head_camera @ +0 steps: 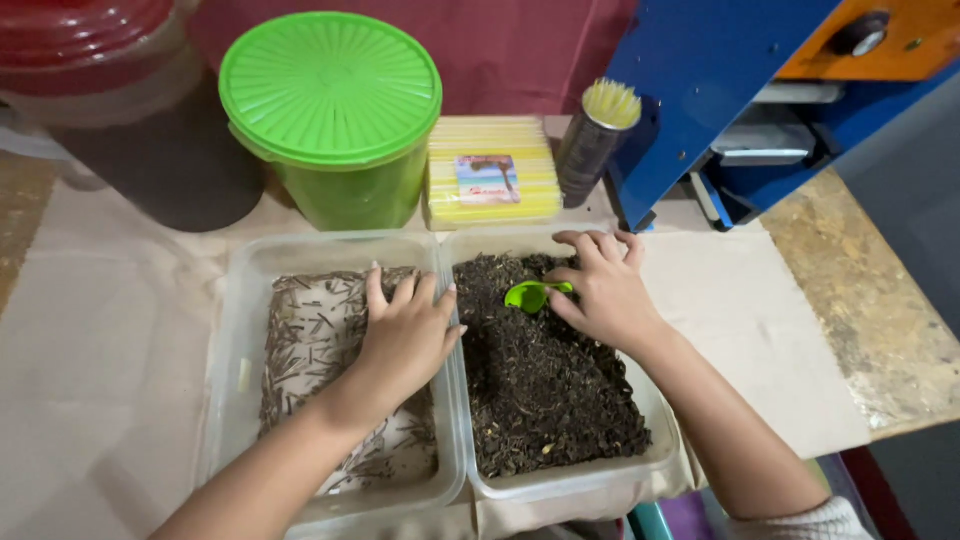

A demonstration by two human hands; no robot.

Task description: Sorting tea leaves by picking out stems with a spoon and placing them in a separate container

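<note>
Two hands at work in two clear trays of dried plant matter on a worktop [120, 330].

At far left stands a dark pot [150, 160] under a red lid [80, 30], then a green lidded tub [335, 110]. Below it the left tray [235, 350] holds thin brown sticks, and the left hand [405, 335] lies flat on them, fingers apart, gripping nothing. Just beside it, the right tray [560, 480] is full of dark crumbled leaves; the right hand [600, 290] rests on them with fingers clamped on a small green scoop [530, 295], its bowl on the leaves. Behind sit a yellow straw pack [490, 180], a dark cup of straws [595, 140] and a blue machine [700, 80].
</note>
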